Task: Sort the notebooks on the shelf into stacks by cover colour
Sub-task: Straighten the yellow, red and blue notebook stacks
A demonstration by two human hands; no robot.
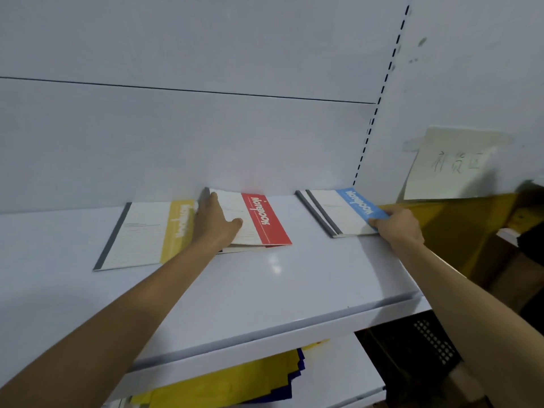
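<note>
Three colour spots: all on the white shelf (265,290), covers up, grey spines to the left.
Yellow notebook (141,234): at 9 o'clock of the red one, lying flat, single as far as I can see, its yellow band partly under the left wrist.
Red notebook (265,222): mid shelf, back corner touching the rear wall, near edge lifted a little, and a second edge peeks out below it at 6 o'clock.
Blue notebooks (347,210): at 3 o'clock of the red, well apart from it, two stacked and offset with both grey spines showing.
Left hand (215,222): flat on the red notebook's white part, fingers straight and reaching to 12 o'clock at the spine, thumb spread toward the red band; pressing, not gripping.
Right hand (400,228): fingers curled, pinching the blue stack's near right corner; one book or both, can't tell.
Paper sign (450,163): taped to the wall at 2 o'clock of the blue stack, handwriting on it, blurry.
Yellow sheet (459,225): just behind the right hand, at 3 o'clock.
Lower shelf (338,375): yellow and dark blue sheets (220,384) lie on it.
Black crate (421,346): at 5 o'clock, under the shelf edge, with perforated sides.
</note>
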